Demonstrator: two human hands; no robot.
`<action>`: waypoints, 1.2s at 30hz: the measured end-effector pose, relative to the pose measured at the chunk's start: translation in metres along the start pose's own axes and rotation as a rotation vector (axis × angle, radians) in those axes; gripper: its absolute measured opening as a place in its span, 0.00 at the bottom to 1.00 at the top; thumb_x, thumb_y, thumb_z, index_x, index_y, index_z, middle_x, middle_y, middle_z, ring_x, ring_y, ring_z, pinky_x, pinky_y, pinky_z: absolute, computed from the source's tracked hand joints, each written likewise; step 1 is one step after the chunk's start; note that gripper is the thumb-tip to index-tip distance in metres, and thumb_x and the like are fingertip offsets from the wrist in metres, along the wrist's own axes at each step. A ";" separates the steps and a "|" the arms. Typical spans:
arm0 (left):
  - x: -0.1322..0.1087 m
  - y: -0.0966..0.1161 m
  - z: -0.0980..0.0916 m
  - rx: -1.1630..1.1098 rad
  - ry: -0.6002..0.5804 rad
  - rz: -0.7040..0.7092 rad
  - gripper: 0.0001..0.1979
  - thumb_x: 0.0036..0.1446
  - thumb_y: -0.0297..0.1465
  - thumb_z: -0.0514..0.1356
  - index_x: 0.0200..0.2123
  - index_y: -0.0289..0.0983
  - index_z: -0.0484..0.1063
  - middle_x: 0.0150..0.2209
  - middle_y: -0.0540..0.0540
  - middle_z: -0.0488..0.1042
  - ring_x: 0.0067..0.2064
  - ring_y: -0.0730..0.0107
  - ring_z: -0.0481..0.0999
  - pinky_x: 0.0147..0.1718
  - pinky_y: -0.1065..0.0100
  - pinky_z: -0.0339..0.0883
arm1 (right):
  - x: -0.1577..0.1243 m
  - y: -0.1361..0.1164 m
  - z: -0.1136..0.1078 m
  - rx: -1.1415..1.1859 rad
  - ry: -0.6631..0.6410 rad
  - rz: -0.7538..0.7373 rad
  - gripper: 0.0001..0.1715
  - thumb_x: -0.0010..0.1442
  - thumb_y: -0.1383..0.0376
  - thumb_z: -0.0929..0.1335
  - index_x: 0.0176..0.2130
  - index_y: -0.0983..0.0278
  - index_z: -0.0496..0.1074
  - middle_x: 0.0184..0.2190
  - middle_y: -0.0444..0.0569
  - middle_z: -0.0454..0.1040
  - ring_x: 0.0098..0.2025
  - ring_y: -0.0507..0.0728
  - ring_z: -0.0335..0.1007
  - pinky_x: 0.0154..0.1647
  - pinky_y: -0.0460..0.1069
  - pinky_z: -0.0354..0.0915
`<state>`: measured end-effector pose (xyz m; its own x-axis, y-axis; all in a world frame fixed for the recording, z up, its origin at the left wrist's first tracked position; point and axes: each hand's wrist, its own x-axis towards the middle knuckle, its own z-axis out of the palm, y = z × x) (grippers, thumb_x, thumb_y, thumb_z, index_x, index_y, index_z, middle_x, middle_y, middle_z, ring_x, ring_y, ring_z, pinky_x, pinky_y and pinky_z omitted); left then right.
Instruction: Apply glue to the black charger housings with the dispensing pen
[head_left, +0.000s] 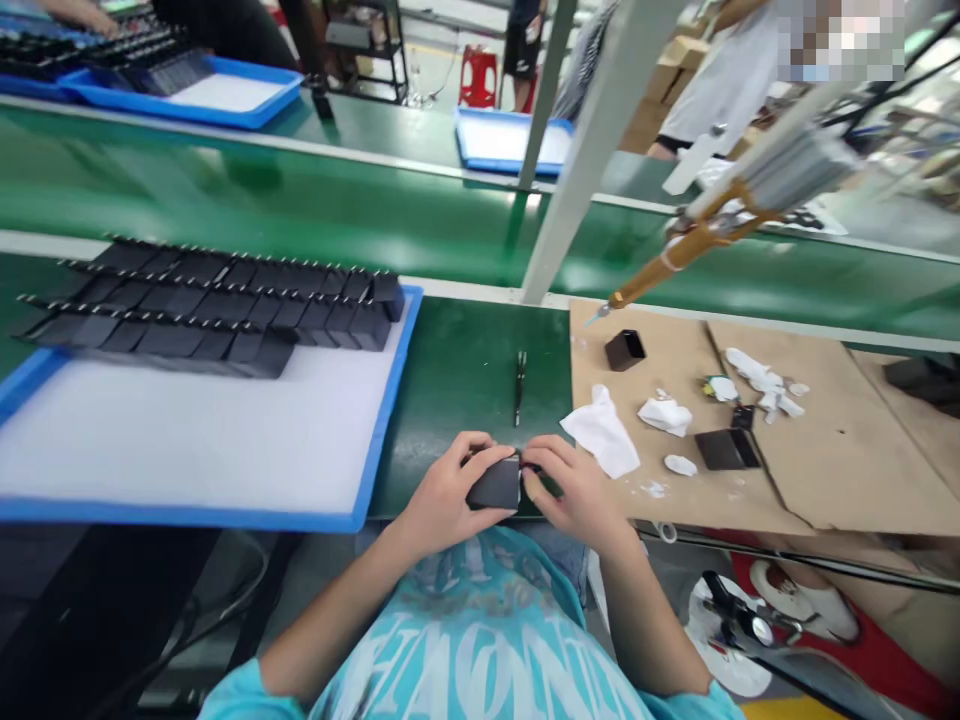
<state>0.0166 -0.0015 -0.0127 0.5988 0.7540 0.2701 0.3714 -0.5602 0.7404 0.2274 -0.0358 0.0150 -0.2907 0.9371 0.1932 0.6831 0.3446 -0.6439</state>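
Observation:
At the bench's front edge, my left hand (454, 490) is wrapped round a small black box-shaped case (496, 486). My right hand (568, 488) pinches at the case's right end, where a thin edge shows; what the fingertips hold there is too small to make out. Just beyond my hands a pair of dark tweezers (520, 388) lies on the green bench top (457, 385). To the left, a blue-rimmed tray (403, 375) with a white base bears rows of similar black cases (225, 300), bunched toward its far side.
Cardboard (817, 460) covers the bench on the right, bearing an open black case (625, 350), another black case (727, 450) and crumpled white wipes (604, 435). A dispensing nozzle (637, 285) hangs above it. A slanted metal post (577, 180) rises behind. People stand across the line.

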 end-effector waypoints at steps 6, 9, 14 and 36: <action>0.011 -0.005 0.000 0.063 -0.158 0.108 0.28 0.53 0.32 0.65 0.57 0.47 0.65 0.50 0.44 0.68 0.49 0.58 0.76 0.47 0.62 0.74 | -0.017 0.004 -0.014 -0.115 -0.079 -0.047 0.12 0.65 0.62 0.61 0.42 0.59 0.72 0.40 0.51 0.74 0.36 0.55 0.71 0.37 0.49 0.68; 0.017 -0.007 0.005 0.051 -0.291 0.205 0.28 0.53 0.30 0.65 0.58 0.49 0.65 0.52 0.45 0.69 0.50 0.57 0.77 0.46 0.64 0.75 | -0.036 0.011 -0.015 0.025 -0.078 -0.022 0.08 0.62 0.64 0.63 0.39 0.60 0.71 0.38 0.49 0.74 0.35 0.53 0.70 0.36 0.48 0.67; 0.026 0.009 0.020 0.038 -0.413 0.251 0.30 0.54 0.25 0.62 0.59 0.50 0.63 0.55 0.44 0.68 0.52 0.57 0.75 0.47 0.62 0.74 | -0.075 0.019 0.000 0.561 0.155 0.275 0.10 0.62 0.59 0.65 0.44 0.59 0.68 0.36 0.47 0.73 0.35 0.53 0.71 0.37 0.49 0.69; 0.077 0.026 0.094 0.361 -0.354 0.332 0.27 0.63 0.49 0.54 0.59 0.40 0.66 0.65 0.40 0.63 0.66 0.47 0.59 0.64 0.40 0.48 | -0.127 0.057 -0.043 0.337 0.757 0.647 0.23 0.55 0.54 0.72 0.49 0.59 0.68 0.43 0.48 0.74 0.37 0.55 0.72 0.40 0.50 0.69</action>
<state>0.1390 0.0092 -0.0304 0.9008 0.3935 0.1835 0.3044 -0.8737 0.3794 0.3319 -0.1326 -0.0146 0.6371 0.7670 0.0762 0.3031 -0.1584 -0.9397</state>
